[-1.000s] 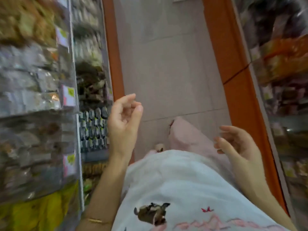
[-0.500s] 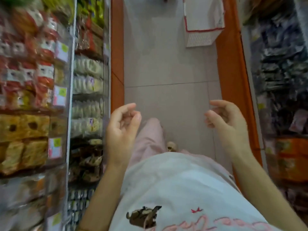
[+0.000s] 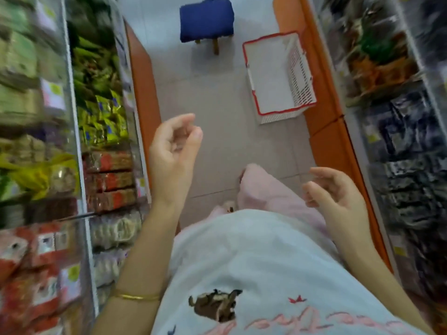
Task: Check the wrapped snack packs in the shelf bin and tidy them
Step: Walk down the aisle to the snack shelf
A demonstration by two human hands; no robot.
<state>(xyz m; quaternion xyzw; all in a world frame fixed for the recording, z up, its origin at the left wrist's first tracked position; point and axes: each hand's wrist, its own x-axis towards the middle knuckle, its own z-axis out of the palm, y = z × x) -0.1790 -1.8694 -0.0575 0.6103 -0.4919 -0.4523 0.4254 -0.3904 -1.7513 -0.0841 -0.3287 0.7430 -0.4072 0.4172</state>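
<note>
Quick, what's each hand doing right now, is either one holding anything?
Left hand: open, fingers loosely curled, holding nothing.
Right hand: open, fingers loosely curled, holding nothing.

Stool (image 3: 206,19), 12 o'clock: deep blue seat, brown legs.
Basket (image 3: 301,68), 1 o'clock: white mesh, red rim.
Floor (image 3: 217,105): pale grey tile, thin seams.
Left plinth (image 3: 144,93), 10 o'clock, and right plinth (image 3: 326,141), 2 o'clock: orange.
Foil packs (image 3: 104,119), 9 o'clock: shiny yellow-green, blue marks.
Red packs (image 3: 108,180), just under: red-orange bands on tan.
Pale packs (image 3: 113,228), 8 o'clock: cream, white.
Dark packs (image 3: 406,165), 3 o'clock: black and grey, blurred.
Shirt (image 3: 242,250), 6 o'clock: pale blue-white, brown animal print, pink script.
Trousers (image 3: 273,197): soft pink.
Bangle (image 3: 135,296), 7 o'clock: gold.
</note>
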